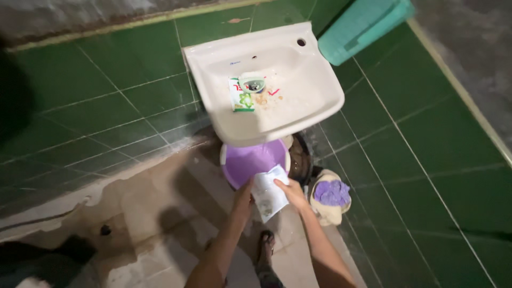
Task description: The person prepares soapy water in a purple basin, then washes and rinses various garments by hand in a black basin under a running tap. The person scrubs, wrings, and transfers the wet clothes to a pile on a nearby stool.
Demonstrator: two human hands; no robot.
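1. Head view: both hands hold a white packet just over the purple bucket under the sink.
2. Right hand has its fingers pinched on the packet's right edge.
3. Left hand grips the left edge, fingers closed on it.
4. A green sachet and a small cup lie in the sink.
5. A cream pail with purple cloth sits right of the bucket.

Both hands, left hand and right hand, hold a white sachet over a purple basin.
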